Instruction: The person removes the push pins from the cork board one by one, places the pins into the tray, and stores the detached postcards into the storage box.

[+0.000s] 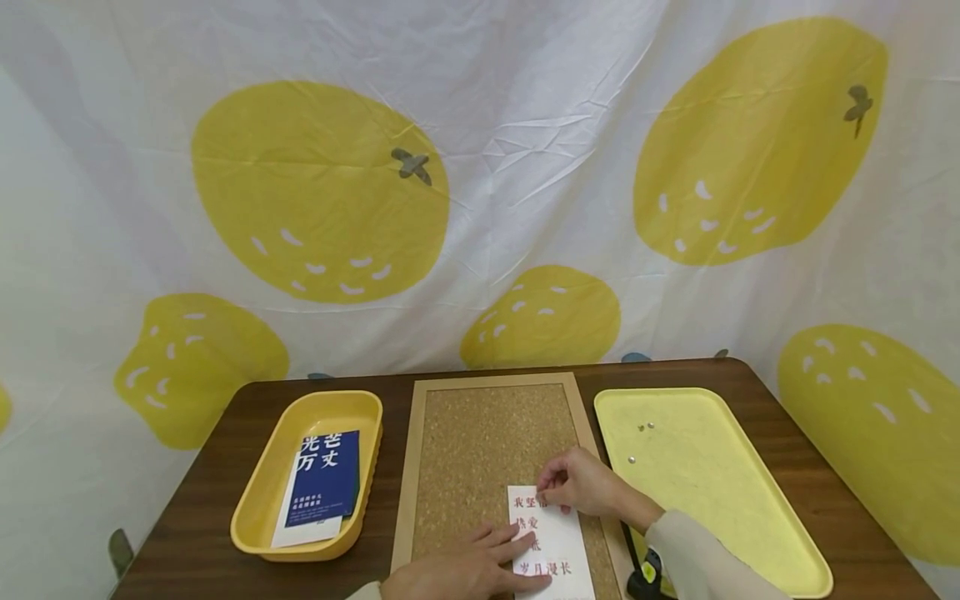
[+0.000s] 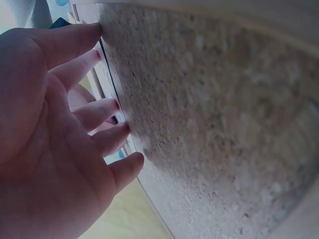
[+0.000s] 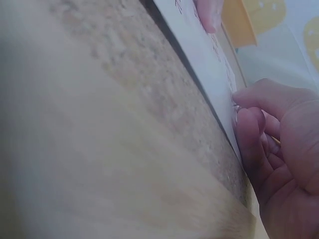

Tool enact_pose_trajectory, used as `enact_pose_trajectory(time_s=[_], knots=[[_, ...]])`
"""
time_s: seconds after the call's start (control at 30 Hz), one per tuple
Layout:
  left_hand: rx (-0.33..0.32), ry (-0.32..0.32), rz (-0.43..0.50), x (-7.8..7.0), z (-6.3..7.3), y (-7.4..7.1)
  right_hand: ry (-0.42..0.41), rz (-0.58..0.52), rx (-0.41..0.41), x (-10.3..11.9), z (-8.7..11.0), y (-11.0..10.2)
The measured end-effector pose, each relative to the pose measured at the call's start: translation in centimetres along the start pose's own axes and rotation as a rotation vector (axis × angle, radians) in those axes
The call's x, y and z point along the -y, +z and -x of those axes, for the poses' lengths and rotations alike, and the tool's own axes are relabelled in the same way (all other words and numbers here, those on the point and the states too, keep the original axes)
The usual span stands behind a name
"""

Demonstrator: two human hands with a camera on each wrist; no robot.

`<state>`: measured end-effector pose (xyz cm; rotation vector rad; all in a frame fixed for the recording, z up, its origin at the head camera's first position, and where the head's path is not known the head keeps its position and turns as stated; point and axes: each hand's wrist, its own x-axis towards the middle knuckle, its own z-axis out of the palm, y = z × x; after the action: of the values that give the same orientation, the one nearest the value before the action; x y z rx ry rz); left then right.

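A white card with red characters lies on the lower right part of a wood-framed cork board. My left hand rests on the card's left side with its fingers spread; in the left wrist view, the fingertips of this hand touch down along the card's edge. At the card's top edge, my right hand pinches a small metallic thumbtack between thumb and forefinger, mostly hidden by the fingers. The tack is against the card, but its point cannot be seen.
A yellow tray to the right holds several small silver tacks. On the left, an orange-yellow basket contains a blue card on top of other cards. A lemon-print curtain hangs behind the brown table.
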<state>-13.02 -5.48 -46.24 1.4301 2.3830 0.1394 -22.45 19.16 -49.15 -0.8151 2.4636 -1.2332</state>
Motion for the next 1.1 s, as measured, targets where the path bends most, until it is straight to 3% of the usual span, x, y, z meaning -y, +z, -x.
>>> enact_pose_trajectory(time_s=[0.73, 1.1], knots=[[0.009, -0.033, 0.01, -0.25, -0.12, -0.08, 0.008, -0.004, 0.002, -0.1, 0.07, 0.17], [-0.011, -0.018, 0.003, -0.39, 0.12, -0.2, 0.008, -0.018, 0.015, 0.02, 0.08, 0.04]])
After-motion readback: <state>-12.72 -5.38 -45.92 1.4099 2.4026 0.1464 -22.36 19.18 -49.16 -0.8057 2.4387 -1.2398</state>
